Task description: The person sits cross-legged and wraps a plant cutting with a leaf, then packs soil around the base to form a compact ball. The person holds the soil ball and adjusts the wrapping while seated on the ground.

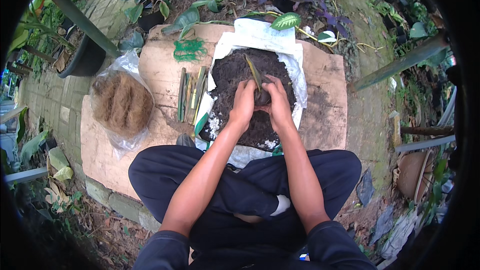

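Observation:
A ball of dark soil point(262, 98) is cupped between my left hand point(243, 103) and my right hand point(278, 102). From its top stands a narrow, pointed green leaf cutting point(253, 71) with yellow edges, leaning slightly left. Both hands are over an opened white sack point(297, 73) that holds dark potting soil point(234, 68) with fine roots and white granules. Left of the sack, several cut strips of leaf point(190, 95) lie side by side on flattened cardboard point(163, 71). Above them is a small tangle of green string point(189, 50).
A clear plastic bag of brown fibre point(122, 103) rests on the cardboard's left part. A black plant pot point(84, 58) and a metal post point(80, 18) stand at upper left. Potted plants and a variegated leaf point(285, 21) border the far edge. Another metal post point(399, 63) slants in at right.

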Action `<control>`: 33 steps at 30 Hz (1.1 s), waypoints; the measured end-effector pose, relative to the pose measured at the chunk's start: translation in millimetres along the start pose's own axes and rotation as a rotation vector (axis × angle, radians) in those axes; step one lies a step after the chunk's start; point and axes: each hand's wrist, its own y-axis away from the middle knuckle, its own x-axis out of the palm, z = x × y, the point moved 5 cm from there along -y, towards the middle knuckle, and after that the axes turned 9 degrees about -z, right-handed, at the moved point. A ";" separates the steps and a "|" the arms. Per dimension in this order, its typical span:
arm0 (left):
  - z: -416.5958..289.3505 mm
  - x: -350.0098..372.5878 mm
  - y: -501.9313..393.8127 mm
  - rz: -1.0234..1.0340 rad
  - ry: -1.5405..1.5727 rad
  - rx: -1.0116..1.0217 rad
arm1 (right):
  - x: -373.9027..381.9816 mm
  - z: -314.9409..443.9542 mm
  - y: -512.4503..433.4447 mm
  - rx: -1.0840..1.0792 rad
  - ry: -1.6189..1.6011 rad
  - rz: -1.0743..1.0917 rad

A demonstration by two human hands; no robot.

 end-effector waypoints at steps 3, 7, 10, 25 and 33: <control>-4.8 1.4 2.8 -0.003 -0.029 -0.015 | -1.3 -0.2 0.4 0.005 0.006 0.000; -15.8 2.0 7.3 -0.013 -0.106 0.120 | 1.1 5.5 1.1 -0.037 -0.028 0.005; -14.1 0.8 6.4 -0.029 -0.083 0.102 | 4.9 7.9 4.3 -0.052 -0.078 0.076; -1.3 0.8 -0.4 0.043 -0.019 -0.027 | 1.1 0.7 -3.7 -0.117 -0.031 0.042; -3.8 1.8 4.5 0.029 -0.004 -0.001 | -0.4 1.6 -3.0 -0.109 0.005 0.018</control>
